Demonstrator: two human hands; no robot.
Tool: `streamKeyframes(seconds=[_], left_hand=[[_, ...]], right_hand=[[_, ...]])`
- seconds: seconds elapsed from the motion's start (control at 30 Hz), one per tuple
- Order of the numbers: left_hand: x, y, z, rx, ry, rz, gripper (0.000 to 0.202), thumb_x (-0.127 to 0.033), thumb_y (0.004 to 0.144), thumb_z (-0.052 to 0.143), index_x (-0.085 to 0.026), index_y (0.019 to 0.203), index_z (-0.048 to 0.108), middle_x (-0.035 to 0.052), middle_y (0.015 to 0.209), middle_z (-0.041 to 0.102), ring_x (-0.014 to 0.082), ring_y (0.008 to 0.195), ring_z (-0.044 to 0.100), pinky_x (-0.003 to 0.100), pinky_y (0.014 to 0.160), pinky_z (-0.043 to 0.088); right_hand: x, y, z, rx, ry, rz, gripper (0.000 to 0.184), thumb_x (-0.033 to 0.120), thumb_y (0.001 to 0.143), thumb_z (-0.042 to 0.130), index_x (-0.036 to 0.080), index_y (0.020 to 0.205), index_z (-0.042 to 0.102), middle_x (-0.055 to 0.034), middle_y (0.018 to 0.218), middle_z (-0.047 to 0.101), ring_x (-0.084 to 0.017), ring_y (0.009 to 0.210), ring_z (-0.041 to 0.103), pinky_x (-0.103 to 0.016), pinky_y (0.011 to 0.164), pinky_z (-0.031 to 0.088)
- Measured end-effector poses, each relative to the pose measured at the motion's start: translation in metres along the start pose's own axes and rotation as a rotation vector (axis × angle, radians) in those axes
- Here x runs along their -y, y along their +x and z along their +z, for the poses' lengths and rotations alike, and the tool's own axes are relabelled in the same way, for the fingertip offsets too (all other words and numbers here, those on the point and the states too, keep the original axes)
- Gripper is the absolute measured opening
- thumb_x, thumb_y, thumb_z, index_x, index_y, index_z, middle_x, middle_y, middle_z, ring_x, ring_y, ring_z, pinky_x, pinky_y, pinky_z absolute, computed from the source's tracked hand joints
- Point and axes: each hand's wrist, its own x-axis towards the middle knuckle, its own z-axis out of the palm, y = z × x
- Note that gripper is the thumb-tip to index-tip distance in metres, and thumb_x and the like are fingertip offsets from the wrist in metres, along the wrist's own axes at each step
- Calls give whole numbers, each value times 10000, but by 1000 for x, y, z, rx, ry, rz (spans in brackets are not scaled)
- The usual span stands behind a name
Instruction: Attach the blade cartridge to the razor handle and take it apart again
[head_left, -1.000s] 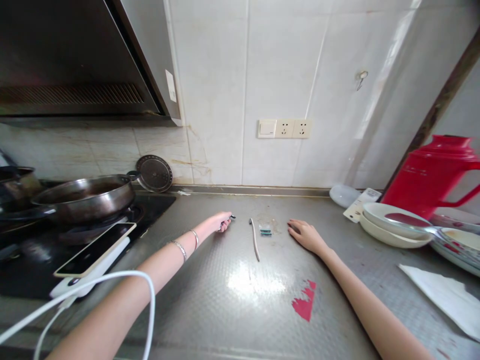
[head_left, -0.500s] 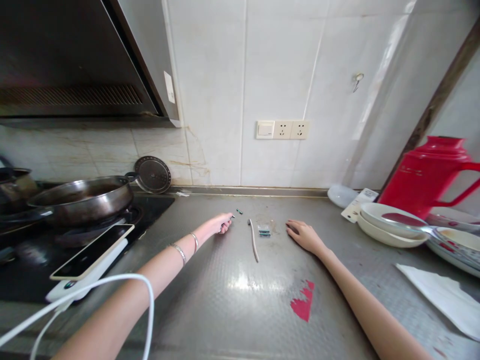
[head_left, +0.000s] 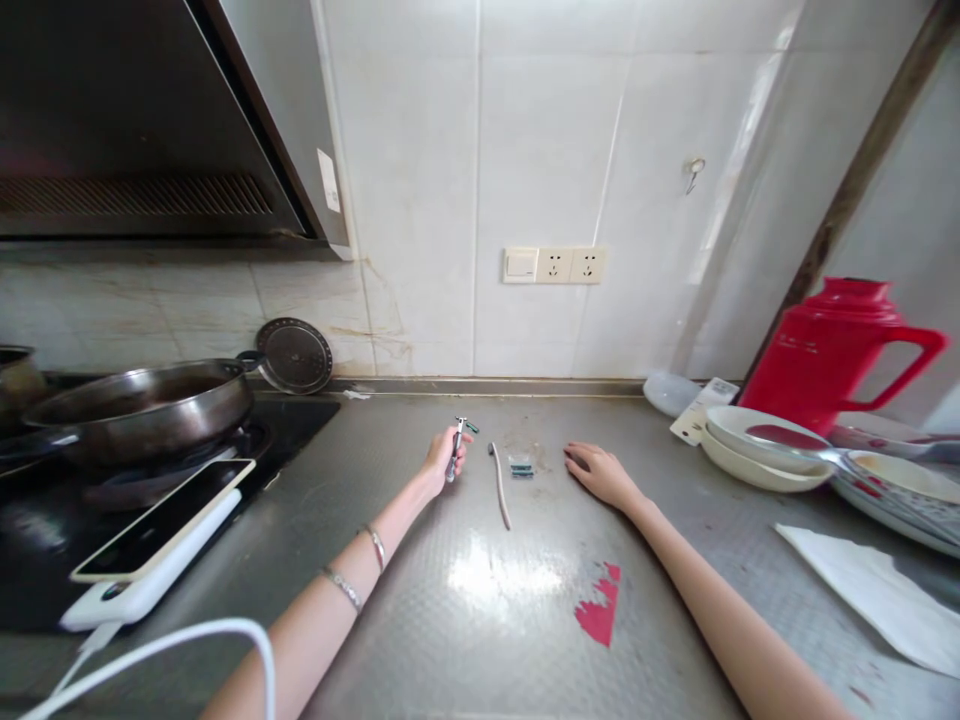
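My left hand (head_left: 441,462) is closed around a small metal razor handle (head_left: 456,446), held upright just above the steel counter (head_left: 480,590). A tiny dark-green cartridge piece (head_left: 472,427) lies on the counter right by the handle's tip. To its right lie a thin pale handle (head_left: 499,484) and a small pack of green blade cartridges (head_left: 520,466). My right hand (head_left: 598,470) rests flat on the counter with fingers spread, just right of the cartridges, holding nothing.
A steel pan (head_left: 142,408) sits on the black hob at left, with a phone on a white power bank (head_left: 150,540) and its cable in front. Stacked bowls (head_left: 757,447), a red thermos jug (head_left: 840,345) and a white paper (head_left: 874,590) stand at right. A red patch (head_left: 600,610) marks the counter.
My left hand has lifted and turned the razor handle upright; a small green piece has come off and lies on the counter. The right hand stays put.
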Motion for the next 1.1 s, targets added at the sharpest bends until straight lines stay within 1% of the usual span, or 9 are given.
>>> streamKeyframes(seconds=[0.33, 0.4, 0.5, 0.6, 0.7, 0.77, 0.87, 0.97, 1.1], left_hand=[[-1, -15, -4, 50, -54, 75, 201, -326, 805, 441, -145, 814, 530, -36, 531, 493, 68, 397, 450, 173, 363, 340], [-1, -17, -5, 59, -39, 95, 192, -331, 803, 477, -147, 819, 532, -25, 553, 524, 72, 410, 471, 177, 372, 360], [-1, -20, -3, 57, 17, 106, 196, -338, 798, 511, -147, 830, 540, -11, 593, 561, 73, 435, 499, 178, 393, 388], [0, -22, 0, 57, 91, 125, 206, -344, 779, 540, -143, 824, 546, -3, 611, 581, 74, 444, 510, 174, 391, 392], [1, -22, 2, 51, 139, 166, 231, -365, 750, 575, -143, 804, 543, -10, 596, 579, 70, 429, 504, 169, 380, 381], [0, -21, 3, 42, 156, 192, 246, -381, 738, 585, -144, 792, 540, -17, 582, 573, 69, 419, 500, 167, 375, 374], [1, -22, 5, 41, 169, 222, 247, -388, 733, 586, -150, 765, 529, -26, 567, 565, 66, 411, 494, 164, 373, 365], [2, -22, 8, 57, 186, 248, 239, -383, 736, 578, -153, 734, 510, -30, 555, 557, 63, 400, 484, 160, 365, 349], [4, -24, 11, 80, 206, 258, 243, -390, 735, 571, -157, 736, 502, -33, 551, 553, 68, 390, 475, 170, 360, 343]], right_hand=[[-1, 0, 0, 15, -3, -7, 401, 383, 863, 375, 214, 1163, 581, -80, 1267, 549, -218, 1183, 475, -348, 963, 365], [1, -1, -1, -15, -16, -4, 392, 374, 867, 374, 204, 1156, 578, -85, 1263, 550, -219, 1173, 477, -347, 949, 367], [11, -3, -9, -138, -68, 86, 352, 353, 882, 353, 197, 1078, 601, -94, 1176, 601, -234, 1114, 501, -348, 891, 381], [39, -4, -22, -221, -120, 166, 365, 332, 909, 294, 186, 895, 628, -109, 958, 662, -222, 959, 551, -303, 794, 387], [81, -7, -30, -137, -147, 130, 455, 354, 927, 236, 181, 769, 627, -95, 815, 666, -201, 828, 572, -276, 698, 365], [112, -11, -30, -45, -155, 56, 486, 386, 926, 243, 178, 727, 635, -97, 812, 672, -207, 813, 577, -290, 702, 349], [150, -19, -25, 5, -164, 24, 490, 455, 906, 289, 173, 752, 659, -116, 868, 675, -239, 877, 566, -318, 747, 334], [168, -25, -18, 40, -185, 29, 496, 487, 885, 317, 160, 787, 676, -150, 927, 664, -268, 920, 549, -351, 784, 327], [171, -27, -11, 106, -168, 16, 422, 404, 876, 355, 148, 819, 685, -163, 956, 656, -276, 953, 535, -361, 803, 328]])
